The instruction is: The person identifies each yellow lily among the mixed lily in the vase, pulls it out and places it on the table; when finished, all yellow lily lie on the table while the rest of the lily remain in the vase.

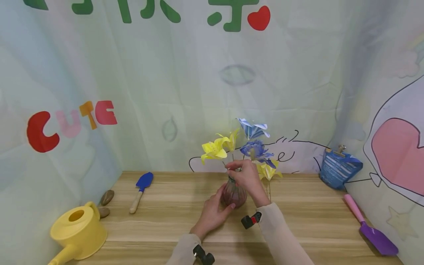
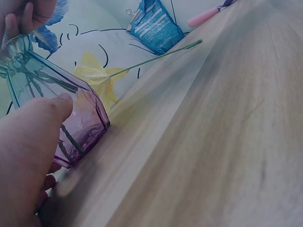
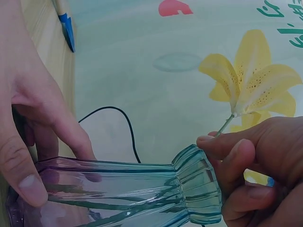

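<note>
On the far half of the desk (image 1: 159, 228), the left hand (image 1: 212, 213) has its grip curled round the lower body of the glass vase (image 1: 235, 195), likely steadying it upright so the right hand (image 1: 246, 178), its grip pinching the yellow lily's stem (image 3: 224, 126) by the mouth, can settle the angle.

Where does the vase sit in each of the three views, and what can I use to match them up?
Head: the vase is just right of centre, in the lower half.
Left wrist: at the left, around mid-height, its neck toward the upper left.
Right wrist: sideways along the bottom, base at the left, mouth right of centre.
Shared landmark: the left hand, gripping the vase's lower part in all three.
</note>
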